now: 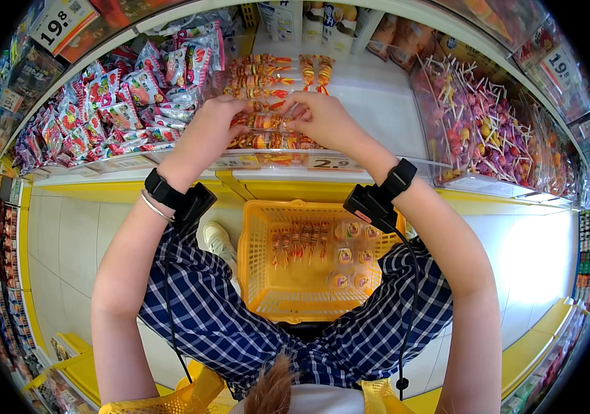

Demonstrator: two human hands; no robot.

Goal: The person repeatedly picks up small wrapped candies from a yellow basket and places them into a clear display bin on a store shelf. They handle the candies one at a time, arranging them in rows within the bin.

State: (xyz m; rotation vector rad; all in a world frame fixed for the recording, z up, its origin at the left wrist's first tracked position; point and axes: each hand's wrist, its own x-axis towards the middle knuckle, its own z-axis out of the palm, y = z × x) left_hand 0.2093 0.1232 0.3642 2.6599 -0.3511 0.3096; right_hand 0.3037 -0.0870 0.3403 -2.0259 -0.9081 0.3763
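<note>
Both my hands are over a column of wrapped candy sticks [261, 83] with orange twisted ends, lying crosswise on a white shelf [377, 103]. My left hand [225, 116] has its fingertips at the left end of one wrapped candy stick [264, 122]. At that stick's right end are the bent fingers of my right hand [318, 116]. Two more sticks [315, 70] lie lengthwise behind my right hand. Below the shelf, a yellow plastic basket [269, 310] holds a row of similar sticks [302, 240] and several small clear-lidded cups [345, 254].
Small white and pink candy packets [119, 98] fill the shelf's left side. A clear bin [442, 119] of lollipops [497, 129] stands at the right. A low clear lip [393, 160] with price tags edges the shelf. Bags stand at the back. My knees flank the basket.
</note>
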